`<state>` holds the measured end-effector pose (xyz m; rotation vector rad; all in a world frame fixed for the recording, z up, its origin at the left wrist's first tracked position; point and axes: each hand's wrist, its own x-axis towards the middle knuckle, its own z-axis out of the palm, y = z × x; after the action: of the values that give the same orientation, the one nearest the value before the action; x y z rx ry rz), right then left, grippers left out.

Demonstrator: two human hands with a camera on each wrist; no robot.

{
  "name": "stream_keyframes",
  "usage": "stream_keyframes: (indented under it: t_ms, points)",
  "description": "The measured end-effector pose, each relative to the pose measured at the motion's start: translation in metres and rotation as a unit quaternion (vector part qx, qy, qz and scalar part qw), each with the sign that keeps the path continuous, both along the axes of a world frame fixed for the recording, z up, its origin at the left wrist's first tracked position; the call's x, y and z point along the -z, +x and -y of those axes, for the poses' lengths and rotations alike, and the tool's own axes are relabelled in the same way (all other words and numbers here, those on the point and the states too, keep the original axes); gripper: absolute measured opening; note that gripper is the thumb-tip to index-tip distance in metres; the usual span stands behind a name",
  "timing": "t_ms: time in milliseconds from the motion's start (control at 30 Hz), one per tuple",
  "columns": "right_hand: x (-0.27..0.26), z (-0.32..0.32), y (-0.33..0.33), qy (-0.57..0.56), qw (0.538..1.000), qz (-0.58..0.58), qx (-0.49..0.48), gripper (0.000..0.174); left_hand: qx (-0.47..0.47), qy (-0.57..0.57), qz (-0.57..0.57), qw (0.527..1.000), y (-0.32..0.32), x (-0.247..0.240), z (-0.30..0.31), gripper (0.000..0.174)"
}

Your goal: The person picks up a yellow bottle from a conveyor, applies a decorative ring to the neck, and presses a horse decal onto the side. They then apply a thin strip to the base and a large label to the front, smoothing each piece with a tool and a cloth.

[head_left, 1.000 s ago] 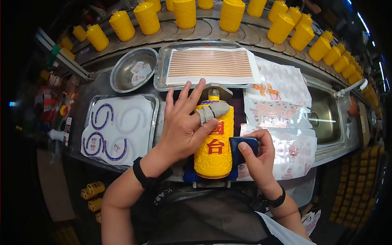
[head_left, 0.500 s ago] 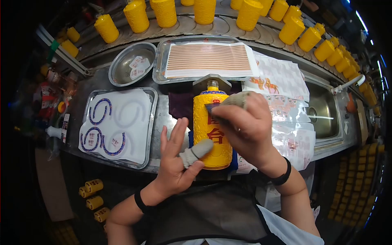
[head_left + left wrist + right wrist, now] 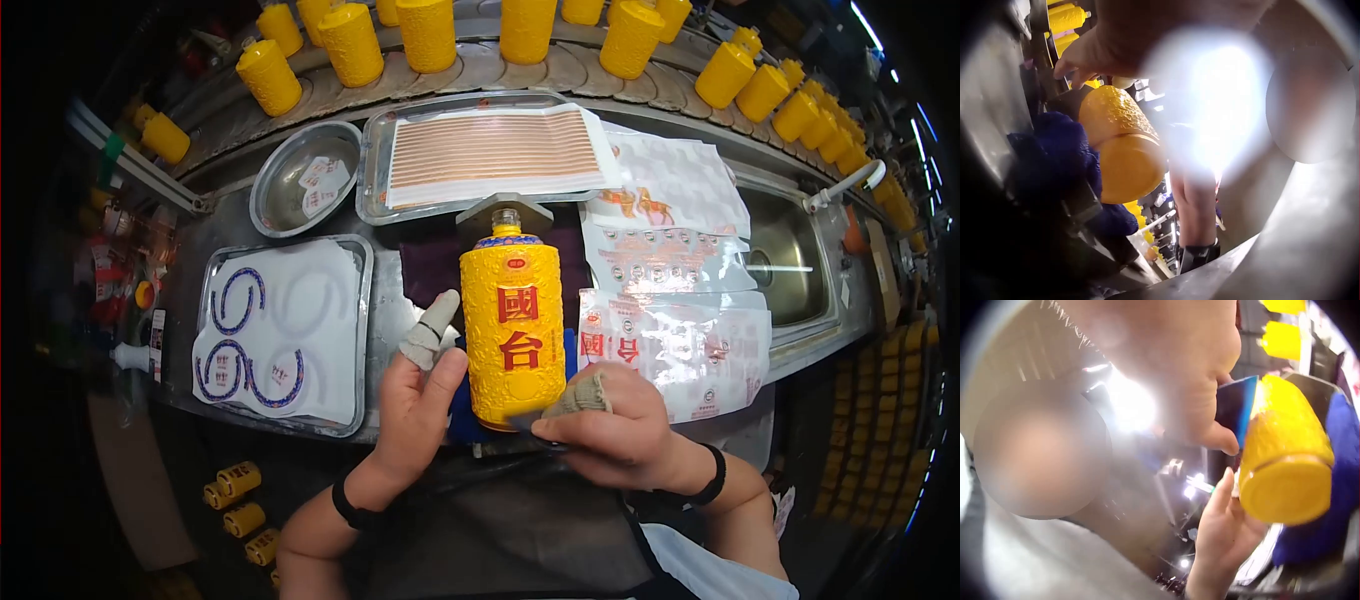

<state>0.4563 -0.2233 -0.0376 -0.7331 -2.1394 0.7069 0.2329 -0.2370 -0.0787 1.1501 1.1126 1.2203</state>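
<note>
A yellow embossed bottle [image 3: 490,340] with red characters and a blue patterned neck band lies with its neck away from me. My right hand [image 3: 625,430], one finger in a grey cloth cot, pinches a flat dark blue scraper [image 3: 1244,412] at the bottle's lower right. In the right wrist view the scraper's edge is right at the bottle's side. My left hand [image 3: 408,415] is beside the bottle's left side, thumb up and a cot-covered finger extended, holding nothing. Blue cloth [image 3: 1054,150] lies under the bottle.
A tray [image 3: 365,330] with blue curved decals stands left, a metal bowl [image 3: 258,195] behind it. Another tray [image 3: 372,190] carries a striped sheet. Printed decal sheets [image 3: 675,350] lie right, before a sink [image 3: 790,265]. Yellow bottles [image 3: 428,40] line the conveyor [image 3: 440,90] behind.
The right hand went with the scraper from the bottle's right side up to its upper label, then down to its lower end. The left hand moved off the bottle's front to its left side.
</note>
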Motion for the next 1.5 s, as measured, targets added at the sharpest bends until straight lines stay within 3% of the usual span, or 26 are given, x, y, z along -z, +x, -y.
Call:
stream_keyframes:
  t_ms: [67, 100, 167, 267, 333, 433, 533, 633, 1033, 1233, 1500]
  points:
    - [-0.005, 0.002, 0.0, -0.168, 0.985, -0.041, 0.027, 0.023, -0.002, -0.042, 0.059, 0.997, 0.005, -0.011, -0.015, 0.049]
    - [0.001, -0.006, -0.002, -0.124, 0.987, -0.042, 0.088, 0.017, -0.012, -0.027, 0.094, 0.995, 0.009, -0.006, -0.025, 0.048]
    - [0.021, -0.026, 0.0, -0.196, 0.96, -0.11, 0.168, 0.019, -0.03, -0.04, 0.087, 0.995, 0.012, -0.012, -0.039, 0.046]
    - [0.029, -0.042, 0.009, -0.319, 0.883, -0.222, 0.262, 0.018, -0.034, -0.061, 0.065, 0.995, 0.014, -0.02, -0.055, 0.043]
    - [0.018, -0.038, 0.012, -0.371, 0.863, -0.261, 0.223, 0.021, -0.028, -0.083, 0.056, 0.995, 0.017, -0.021, -0.063, 0.044]
    - [0.026, -0.037, 0.009, -0.377, 0.869, -0.269, 0.174, 0.024, -0.031, -0.119, 0.094, 0.988, 0.03, -0.023, -0.071, 0.046]
    - [0.029, -0.044, 0.007, -0.405, 0.837, -0.324, 0.174, 0.024, -0.03, -0.13, 0.084, 0.988, 0.033, -0.017, -0.076, 0.048]
    - [0.022, -0.046, 0.012, -0.454, 0.827, -0.297, 0.146, 0.025, -0.036, -0.136, 0.087, 0.986, 0.034, -0.018, -0.076, 0.046]
    - [0.019, -0.078, -0.003, -0.394, 0.89, -0.175, 0.15, 0.016, -0.005, -0.11, 0.068, 0.992, 0.028, -0.015, -0.076, 0.043]
    - [0.018, -0.09, -0.017, -0.317, 0.924, -0.127, 0.175, 0.022, 0.005, -0.132, 0.117, 0.984, 0.026, -0.019, -0.076, 0.047]
    - [0.012, -0.094, -0.019, -0.296, 0.933, -0.088, 0.183, 0.026, 0.028, -0.108, 0.084, 0.99, 0.025, -0.015, -0.075, 0.054]
